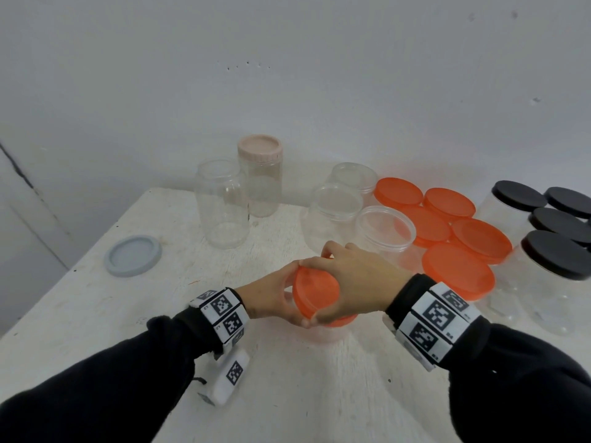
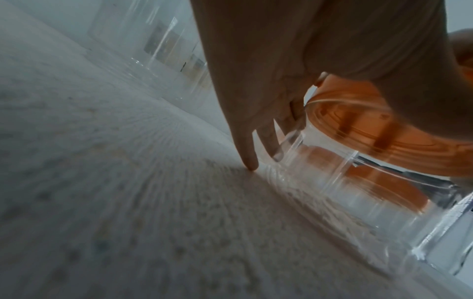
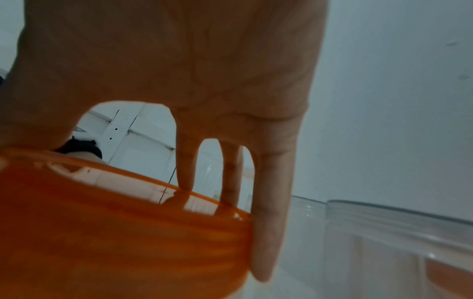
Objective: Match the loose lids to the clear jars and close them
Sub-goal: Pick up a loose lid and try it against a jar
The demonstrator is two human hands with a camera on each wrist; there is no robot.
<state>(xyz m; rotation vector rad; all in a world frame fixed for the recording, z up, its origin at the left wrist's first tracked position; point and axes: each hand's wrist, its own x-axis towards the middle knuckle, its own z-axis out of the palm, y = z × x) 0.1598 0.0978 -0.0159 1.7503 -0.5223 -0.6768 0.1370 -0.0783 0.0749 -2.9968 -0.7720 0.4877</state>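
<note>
A translucent orange lid (image 1: 315, 295) (image 2: 371, 129) (image 3: 115, 232) sits tilted on a wide clear jar (image 1: 332, 332) (image 2: 358, 192) standing at the table's middle front. My left hand (image 1: 275, 297) (image 2: 243, 131) grips the jar from the left, thumb at the lid's edge, fingers down the clear wall, little finger touching the table. My right hand (image 1: 355, 282) (image 3: 179, 81) arches over the lid from the right, with its fingertips curled on the lid's rim. Much of the jar is hidden under both hands.
On the white table (image 1: 96, 314) lies a loose grey lid (image 1: 133, 260) at the left. A tall open jar (image 1: 222, 203) and a pink-lidded jar (image 1: 260, 174) stand behind. Three wide open jars (image 1: 383, 231) are just beyond my hands, then orange-lidded jars (image 1: 457, 273) and black-lidded jars (image 1: 556, 260) at right.
</note>
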